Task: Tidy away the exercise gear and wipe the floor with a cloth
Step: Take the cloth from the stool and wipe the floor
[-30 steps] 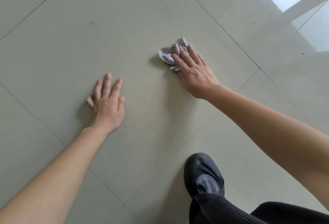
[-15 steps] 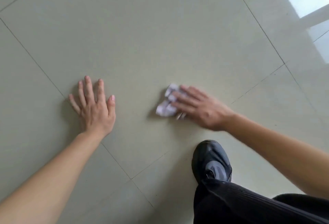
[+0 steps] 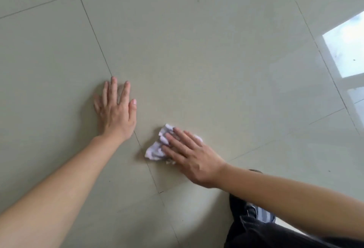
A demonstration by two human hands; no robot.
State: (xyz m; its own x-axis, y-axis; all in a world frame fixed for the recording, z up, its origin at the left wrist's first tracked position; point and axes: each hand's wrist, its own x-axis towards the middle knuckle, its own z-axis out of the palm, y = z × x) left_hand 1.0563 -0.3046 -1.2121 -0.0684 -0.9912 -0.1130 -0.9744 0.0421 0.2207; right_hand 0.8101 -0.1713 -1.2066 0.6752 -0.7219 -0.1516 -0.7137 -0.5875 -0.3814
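Pale glossy floor tiles [image 3: 197, 50] with dark joints [image 3: 95, 35] catch a bright window reflection [image 3: 346, 50] at right

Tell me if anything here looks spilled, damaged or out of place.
Nothing stands out. The right hand presses a crumpled cloth on the floor; the left hand lies flat beside it.

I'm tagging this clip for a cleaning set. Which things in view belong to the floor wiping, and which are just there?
In the job: cloth, crumpled; right hand pressing flat on it; tiled floor; left hand braced flat on a tile.

Just there: dark shoe; trouser leg; window reflection on the tiles.
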